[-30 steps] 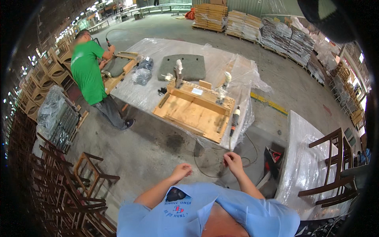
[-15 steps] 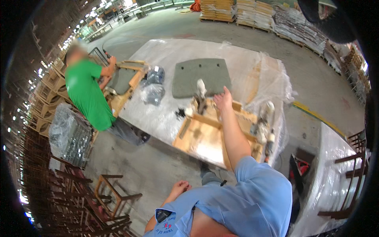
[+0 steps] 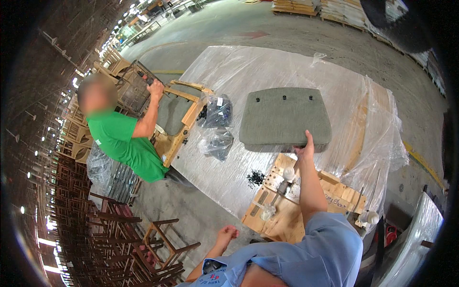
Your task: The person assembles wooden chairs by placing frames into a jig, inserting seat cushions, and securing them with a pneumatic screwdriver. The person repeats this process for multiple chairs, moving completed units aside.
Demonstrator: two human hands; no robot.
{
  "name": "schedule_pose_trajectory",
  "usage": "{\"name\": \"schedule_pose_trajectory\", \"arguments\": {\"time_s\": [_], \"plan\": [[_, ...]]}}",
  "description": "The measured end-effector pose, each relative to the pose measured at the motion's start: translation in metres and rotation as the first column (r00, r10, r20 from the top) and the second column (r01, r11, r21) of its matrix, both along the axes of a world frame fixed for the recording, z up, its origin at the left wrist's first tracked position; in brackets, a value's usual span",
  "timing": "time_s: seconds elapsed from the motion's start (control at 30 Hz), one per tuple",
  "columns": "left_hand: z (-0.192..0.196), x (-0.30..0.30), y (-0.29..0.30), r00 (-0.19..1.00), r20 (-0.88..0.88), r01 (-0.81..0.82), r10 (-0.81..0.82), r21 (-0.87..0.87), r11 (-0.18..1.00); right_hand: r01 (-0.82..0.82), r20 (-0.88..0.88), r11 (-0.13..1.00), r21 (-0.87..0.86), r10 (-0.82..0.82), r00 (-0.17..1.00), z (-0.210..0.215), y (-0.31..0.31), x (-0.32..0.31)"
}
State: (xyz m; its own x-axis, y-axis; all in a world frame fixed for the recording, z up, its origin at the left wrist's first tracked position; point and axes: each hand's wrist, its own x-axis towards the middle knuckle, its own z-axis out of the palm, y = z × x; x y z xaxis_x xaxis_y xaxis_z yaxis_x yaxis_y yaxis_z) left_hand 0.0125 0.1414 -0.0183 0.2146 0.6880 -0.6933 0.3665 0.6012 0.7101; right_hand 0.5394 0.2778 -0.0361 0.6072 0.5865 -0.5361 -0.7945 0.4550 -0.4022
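Observation:
A grey-green upholstered seat cushion (image 3: 285, 117) lies on the plastic-wrapped table (image 3: 248, 67). My right hand (image 3: 305, 149) reaches forward and grips the cushion's near edge. My left hand (image 3: 226, 235) hangs low beside my body over the concrete floor, fingers loosely apart and holding nothing. Just below my right arm lies a wooden jig board (image 3: 282, 210) with a power tool (image 3: 279, 190) resting on it.
A person in a green shirt (image 3: 125, 143) works on a wooden chair frame (image 3: 179, 119) at the table's left side. Two bags of dark hardware (image 3: 217, 125) and a pile of black screws (image 3: 256, 177) lie on the table. Stacked wooden chair frames (image 3: 119, 239) fill the left.
My right hand has reached from near my body across the jig to the cushion's edge. My left hand has dropped to my side. The view has moved closer to the table.

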Motion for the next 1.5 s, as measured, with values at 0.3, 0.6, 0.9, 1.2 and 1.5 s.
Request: {"name": "schedule_pose_trajectory", "arguments": {"time_s": [0.3, 0.6, 0.9, 1.2, 1.5], "plan": [[-0.058, 0.013, 0.021, 0.982, 0.122, 0.162, -0.147, -0.125, 0.979, -0.105, 0.245, 0.994, -0.020, 0.107, 0.964, 0.098, 0.040, 0.086], [-0.016, -0.029, 0.058, 0.976, 0.211, 0.033, -0.051, 0.087, 0.996, -0.003, 0.670, 0.998, 0.059, -0.037, 0.741, 0.271, -0.009, -0.003], [0.141, -0.093, 0.138, 0.856, 0.509, -0.253, -0.093, 0.569, 0.782, -0.040, 0.834, 0.974, 0.225, -0.171, 0.525, 0.409, -0.203, -0.132], [0.207, -0.148, 0.061, 0.603, 0.658, 0.273, -0.450, 0.359, 0.892, 0.141, 0.941, 0.937, -0.318, 0.331, -0.076, 0.450, -0.316, -0.324], [0.065, -0.201, -0.124, 0.670, 0.742, 0.645, 0.019, -0.594, 0.481, 0.127, 0.422, 0.462, -0.878, 0.871, -0.253, 0.310, -0.286, -0.297]]}}
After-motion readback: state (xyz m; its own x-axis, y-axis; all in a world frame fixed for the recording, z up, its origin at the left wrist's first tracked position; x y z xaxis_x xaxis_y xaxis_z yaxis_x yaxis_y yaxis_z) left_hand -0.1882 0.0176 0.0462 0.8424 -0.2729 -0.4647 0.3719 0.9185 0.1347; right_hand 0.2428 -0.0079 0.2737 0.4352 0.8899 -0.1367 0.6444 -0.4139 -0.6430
